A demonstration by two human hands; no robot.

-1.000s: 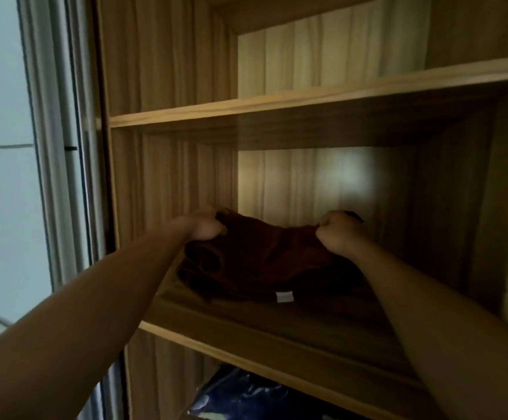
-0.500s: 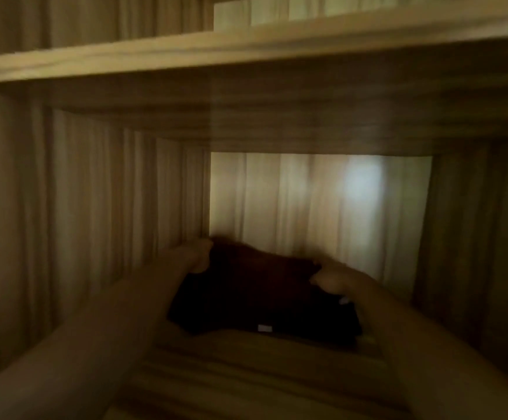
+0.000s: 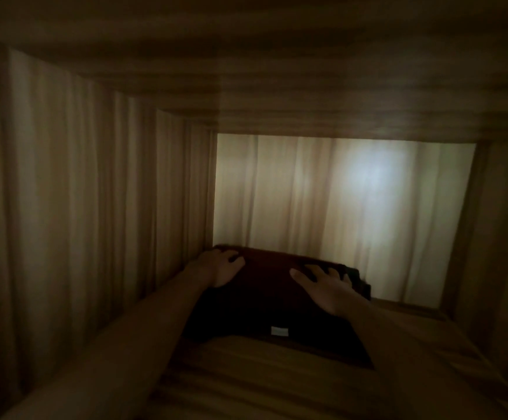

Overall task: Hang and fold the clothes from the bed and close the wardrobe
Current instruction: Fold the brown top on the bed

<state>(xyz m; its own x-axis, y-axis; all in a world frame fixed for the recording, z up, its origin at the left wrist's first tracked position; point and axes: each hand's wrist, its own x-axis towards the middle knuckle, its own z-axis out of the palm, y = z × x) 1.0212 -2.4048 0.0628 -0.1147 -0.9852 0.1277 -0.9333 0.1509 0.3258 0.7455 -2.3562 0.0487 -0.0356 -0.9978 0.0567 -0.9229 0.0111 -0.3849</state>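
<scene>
Both hands lie flat, fingers spread: left hand (image 3: 220, 268) and right hand (image 3: 328, 286) press the folded dark garment (image 3: 265, 298) onto the wardrobe shelf (image 3: 246, 374).

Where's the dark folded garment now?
Head view, lower centre: the garment lies on the wardrobe shelf by its left wall, under the left hand and right hand.

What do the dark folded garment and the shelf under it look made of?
Folded garment: soft fabric, dark reddish-brown, matte; it is rumpled at its right edge and carries a small pale label. The weave is unreadable in the dim light.
Shelf: light-brown board with streaked wood grain, smooth, low sheen; laminate or solid wood, cannot tell.
</scene>
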